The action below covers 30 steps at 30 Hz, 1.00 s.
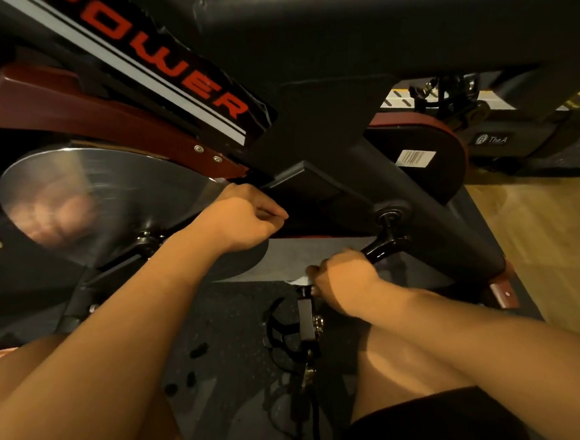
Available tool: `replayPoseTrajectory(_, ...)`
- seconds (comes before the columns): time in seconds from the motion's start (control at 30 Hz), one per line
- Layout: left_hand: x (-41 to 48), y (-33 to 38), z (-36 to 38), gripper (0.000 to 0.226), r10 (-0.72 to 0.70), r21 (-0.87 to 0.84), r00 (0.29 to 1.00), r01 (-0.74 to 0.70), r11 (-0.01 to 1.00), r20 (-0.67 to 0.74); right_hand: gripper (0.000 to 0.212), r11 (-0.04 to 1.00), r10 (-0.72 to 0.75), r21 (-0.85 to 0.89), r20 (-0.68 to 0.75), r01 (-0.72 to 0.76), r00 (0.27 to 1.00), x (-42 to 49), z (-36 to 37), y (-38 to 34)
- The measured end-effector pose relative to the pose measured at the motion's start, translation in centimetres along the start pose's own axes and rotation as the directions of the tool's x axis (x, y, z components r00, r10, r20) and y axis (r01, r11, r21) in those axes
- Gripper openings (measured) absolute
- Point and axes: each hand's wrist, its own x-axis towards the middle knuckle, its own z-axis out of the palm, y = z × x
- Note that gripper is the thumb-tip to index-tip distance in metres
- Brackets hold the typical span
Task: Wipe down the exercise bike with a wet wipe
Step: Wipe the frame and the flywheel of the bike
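Wipe (299, 281) shows white under the right hand (341, 281) gripping it on the crank (384, 244), near and right of the left hand (244, 218), which is curled against the frame (314, 190), contents unclear.

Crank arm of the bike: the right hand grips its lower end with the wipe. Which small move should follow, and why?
Probably slide the right hand up the crank arm toward its axle, with the wet wipe wrapped around it. The hand grips the end near the pedal, a white corner of wipe showing, and the upper stretch is uncovered.
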Motion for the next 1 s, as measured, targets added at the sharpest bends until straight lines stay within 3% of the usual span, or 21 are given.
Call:
replayPoseTrajectory(0.07, -0.3, 0.0, 0.2, 0.022, 0.013, 0.037, 1.000, -0.013, 0.999, 0.006, 0.038, 0.996, -0.046, -0.071, 0.136, 0.056, 0.990, 1.8, -1.4, -0.7)
replayPoseTrajectory(0.17, -0.8, -0.1, 0.4, 0.029, 0.059, 0.110, 0.997, -0.065, 0.992, 0.055, 0.033, 0.957, -0.067, -0.269, 0.150, 0.106, 0.986, 1.3, -2.1, 0.3)
replayPoseTrajectory(0.2, -0.9, -0.1, 0.5, 0.031, 0.071, 0.123, 0.995, -0.079, 0.989, 0.072, 0.027, 0.952, -0.071, -0.291, 0.086, 0.094, 0.994, 0.1, -2.2, 1.5)
replayPoseTrajectory(0.27, -1.1, -0.2, 0.7, 0.037, 0.087, 0.148, 0.992, -0.100, 0.984, 0.090, 0.012, 0.953, -0.116, -0.299, -0.192, 0.055, 0.974, -2.2, -2.1, 4.5)
replayPoseTrajectory(0.3, -1.2, -0.3, 0.8, 0.040, 0.088, 0.159, 0.992, -0.102, 0.982, 0.093, 0.011, 0.939, -0.129, -0.341, -0.241, 0.041, 0.962, -3.1, -2.2, 5.8)
replayPoseTrajectory(0.37, -1.5, -0.4, 1.0, 0.044, 0.088, 0.174, 0.992, -0.103, 0.979, 0.094, 0.013, 0.933, -0.081, -0.356, -0.045, 0.059, 0.996, -3.5, -3.0, 6.3)
replayPoseTrajectory(0.43, -1.5, -0.6, 1.3, 0.046, 0.102, 0.186, 0.991, -0.117, 0.976, 0.084, 0.020, 0.962, -0.063, -0.260, 0.092, 0.085, 0.994, -1.8, -4.0, 4.4)
replayPoseTrajectory(0.5, -1.6, -0.8, 1.6, 0.045, 0.115, 0.200, 0.991, -0.126, 0.972, 0.065, 0.038, 0.962, -0.102, -0.230, 0.197, 0.147, 0.975, 0.7, -4.0, 1.3)
replayPoseTrajectory(0.6, -1.7, -1.1, 1.7, 0.043, 0.140, 0.199, 0.989, -0.147, 0.969, 0.048, 0.047, 0.967, -0.147, -0.177, 0.203, 0.184, 0.968, 3.1, -3.1, -0.9)
replayPoseTrajectory(0.7, -2.0, -1.2, 1.8, 0.045, 0.150, 0.202, 0.987, -0.157, 0.967, 0.049, 0.030, 0.976, -0.182, -0.104, 0.101, 0.193, 0.978, 1.7, -2.3, 1.1)
replayPoseTrajectory(0.77, -2.0, -1.2, 2.2, 0.048, 0.162, 0.235, 0.986, -0.167, 0.957, 0.042, 0.021, 0.969, -0.207, -0.153, -0.079, 0.194, 0.975, -0.6, -1.5, 3.8)
replayPoseTrajectory(0.83, -1.9, -0.7, 3.3, 0.052, 0.176, 0.230, 0.984, -0.178, 0.957, 0.029, 0.016, 0.967, -0.213, -0.204, -0.329, 0.151, 0.920, -3.1, -0.3, 6.9)
replayPoseTrajectory(0.9, -1.5, 0.5, 5.1, 0.056, 0.192, 0.164, 0.979, -0.200, 0.966, 0.066, 0.025, 0.984, -0.156, -0.156, -0.531, 0.084, 0.833, -5.5, 0.9, 9.3)
replayPoseTrajectory(1.0, -0.9, 2.9, 8.3, 0.058, 0.244, 0.050, 0.962, -0.252, 0.967, 0.119, 0.025, 0.998, -0.033, -0.058, -0.680, -0.009, 0.733, -7.5, 2.0, 10.4)
